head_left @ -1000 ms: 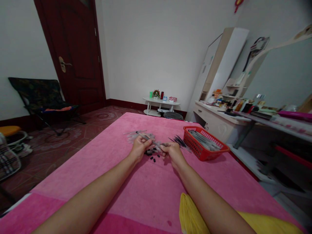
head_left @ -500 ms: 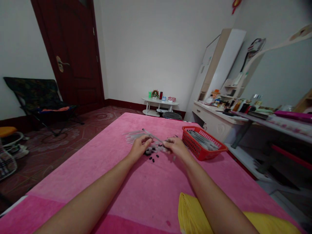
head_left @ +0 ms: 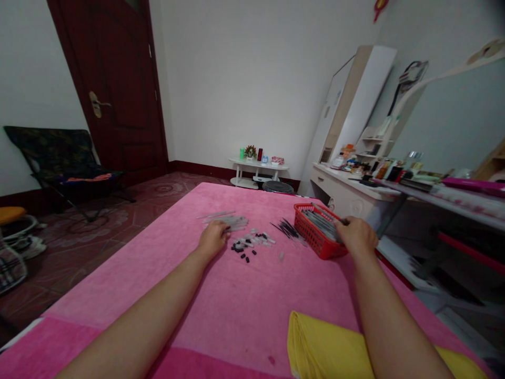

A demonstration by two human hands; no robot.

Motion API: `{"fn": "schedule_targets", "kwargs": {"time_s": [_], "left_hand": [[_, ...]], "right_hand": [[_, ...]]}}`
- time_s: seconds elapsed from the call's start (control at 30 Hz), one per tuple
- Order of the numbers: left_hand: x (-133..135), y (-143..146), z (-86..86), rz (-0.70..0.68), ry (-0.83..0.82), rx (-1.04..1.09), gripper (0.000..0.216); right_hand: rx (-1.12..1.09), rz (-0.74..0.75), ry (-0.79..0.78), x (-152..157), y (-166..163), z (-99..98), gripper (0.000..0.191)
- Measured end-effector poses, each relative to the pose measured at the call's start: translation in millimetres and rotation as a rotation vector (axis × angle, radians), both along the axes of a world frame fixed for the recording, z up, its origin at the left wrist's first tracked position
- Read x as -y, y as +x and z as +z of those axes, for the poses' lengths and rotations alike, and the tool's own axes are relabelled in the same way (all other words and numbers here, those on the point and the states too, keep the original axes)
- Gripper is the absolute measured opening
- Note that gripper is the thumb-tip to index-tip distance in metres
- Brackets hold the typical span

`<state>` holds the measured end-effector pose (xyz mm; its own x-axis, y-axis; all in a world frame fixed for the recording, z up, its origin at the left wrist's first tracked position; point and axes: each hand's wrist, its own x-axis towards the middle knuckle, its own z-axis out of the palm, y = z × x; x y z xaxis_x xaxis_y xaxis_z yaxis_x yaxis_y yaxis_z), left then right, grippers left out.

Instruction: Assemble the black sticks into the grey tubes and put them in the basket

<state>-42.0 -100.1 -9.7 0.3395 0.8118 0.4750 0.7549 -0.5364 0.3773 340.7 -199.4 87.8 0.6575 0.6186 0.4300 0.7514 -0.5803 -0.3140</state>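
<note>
At the red plastic basket [head_left: 321, 247], my right hand [head_left: 359, 236] pinches the end of a slim grey pen [head_left: 325, 211] that lies over the other pens [head_left: 320, 225] inside. My left hand [head_left: 213, 238] is at the near side of a pile of clear pen barrels [head_left: 236, 222], its fingers curled down against them. Whatever those fingers hold is hidden. Between the hands lie small black and clear pen parts [head_left: 252, 240], scattered on the pink cloth. Thin dark pen refills [head_left: 289, 229] are bunched against the basket's left side.
A folded yellow cloth [head_left: 327, 345] lies under my right forearm on the pink-covered table [head_left: 236, 305]. Beyond the table's right side stand a dresser [head_left: 347, 192] and a cluttered shelf. A low white table [head_left: 258, 163] is by the far wall, a folding chair [head_left: 65, 158] at left.
My right hand has moved right, from above the small parts to the basket, with the pen. The left hand has let go of that pen and shifted slightly left to the clear barrels.
</note>
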Motion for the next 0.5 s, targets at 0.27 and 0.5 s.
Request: {"fn": "schedule_targets", "kwargs": {"time_s": [0.27, 0.5], "left_hand": [[0.6, 1.4, -0.6, -0.016, 0.05, -0.01, 0.021], [0.4, 4.4, -3.8, -0.031, 0.065, -0.046, 0.02]], "right_hand": [[0.17, 0.352, 0.233, -13.6, -39.3, -3.7, 0.031], [0.118, 0.692, -0.119, -31.3, -92.2, -48.7, 0.034]]}}
